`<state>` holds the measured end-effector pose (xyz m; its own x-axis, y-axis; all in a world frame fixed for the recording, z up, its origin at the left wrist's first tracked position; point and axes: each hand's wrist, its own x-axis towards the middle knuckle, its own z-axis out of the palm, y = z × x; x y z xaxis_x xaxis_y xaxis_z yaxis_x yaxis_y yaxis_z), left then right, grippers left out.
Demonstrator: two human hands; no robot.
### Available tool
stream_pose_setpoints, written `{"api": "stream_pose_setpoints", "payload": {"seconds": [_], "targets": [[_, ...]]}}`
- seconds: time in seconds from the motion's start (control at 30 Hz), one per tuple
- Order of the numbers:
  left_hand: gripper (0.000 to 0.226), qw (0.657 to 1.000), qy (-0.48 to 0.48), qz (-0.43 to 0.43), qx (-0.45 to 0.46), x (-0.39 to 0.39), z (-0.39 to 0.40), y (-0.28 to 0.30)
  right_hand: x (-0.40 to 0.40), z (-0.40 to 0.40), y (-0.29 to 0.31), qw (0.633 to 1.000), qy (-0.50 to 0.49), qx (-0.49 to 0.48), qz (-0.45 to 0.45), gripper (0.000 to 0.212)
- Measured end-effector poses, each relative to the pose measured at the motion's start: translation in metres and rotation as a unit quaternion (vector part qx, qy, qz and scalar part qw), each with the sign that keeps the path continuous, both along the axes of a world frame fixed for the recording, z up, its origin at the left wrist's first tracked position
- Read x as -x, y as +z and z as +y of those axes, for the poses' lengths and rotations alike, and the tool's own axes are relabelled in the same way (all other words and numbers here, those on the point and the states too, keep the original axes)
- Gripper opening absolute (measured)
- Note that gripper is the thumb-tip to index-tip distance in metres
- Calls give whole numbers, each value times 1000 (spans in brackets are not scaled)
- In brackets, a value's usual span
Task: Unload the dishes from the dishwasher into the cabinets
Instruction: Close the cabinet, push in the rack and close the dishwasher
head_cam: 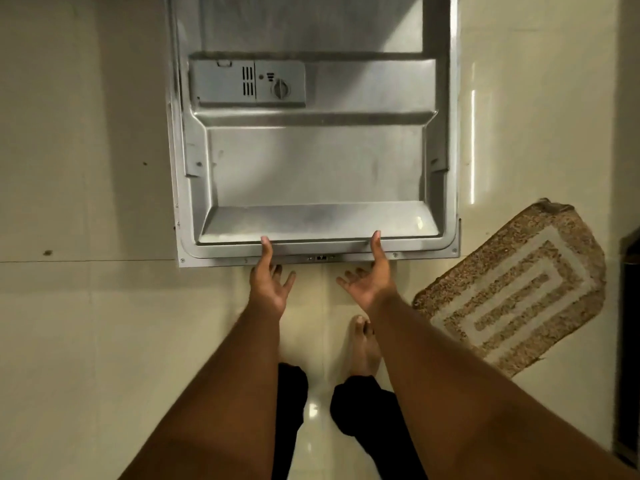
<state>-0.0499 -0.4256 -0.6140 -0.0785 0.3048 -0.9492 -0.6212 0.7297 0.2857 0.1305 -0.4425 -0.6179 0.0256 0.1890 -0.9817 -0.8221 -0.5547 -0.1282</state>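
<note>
Dishwasher door (313,161) is folded down flat over the tiled floor, inner steel liner facing up, its free edge nearest the person. Looks like a stiff, fairly heavy hinged panel, smooth pressed metal that'd be slick if wet, so I'd guess the safest hold is that front lip, both hands spread apart like they are now. Left hand (268,284) has its thumb on top of the door's front lip with fingers spread loose under the edge; right hand (372,278) mirrors it further along the same lip, thumb on top, fingers open below. Neither one really clamps anything, just touching. Detergent dispenser (247,83) sits on the liner toward the hinge side. Woven mat (512,292) lies on the floor off the door's right corner. Bare foot (362,344) stands just short of the door's front edge. Racks, dishes and cabinets are all cut off past the top of the view, so no clue what's left to unload
</note>
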Motion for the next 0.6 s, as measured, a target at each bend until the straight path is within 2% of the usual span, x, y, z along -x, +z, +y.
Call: {"api": "stream_pose_setpoints", "payload": {"seconds": [0.07, 0.13, 0.2, 0.3, 0.5, 0.6], "targets": [[75, 999, 48, -8, 14, 4, 7, -2, 5, 7, -5, 999, -40, -14, 10, 97], [94, 997, 64, -21, 24, 13, 5, 5, 10, 14, 6, 995, -93, -26, 16, 76], [101, 997, 62, -28, 19, 19, 0, 21, 13, 18, 26, 994, -109, -17, 8, 57], [94, 998, 52, -28, 13, 16, -6, 55, 11, 14, 66, 997, -76, -15, -7, 61], [54, 998, 60, 5, 3, 9, 2, 153, 6, 8, 166, 996, -86, -6, -7, 85], [50, 998, 51, 38, 3, 8, 17, 209, 8, 28, 229, 996, -84, -18, -15, 73]]}}
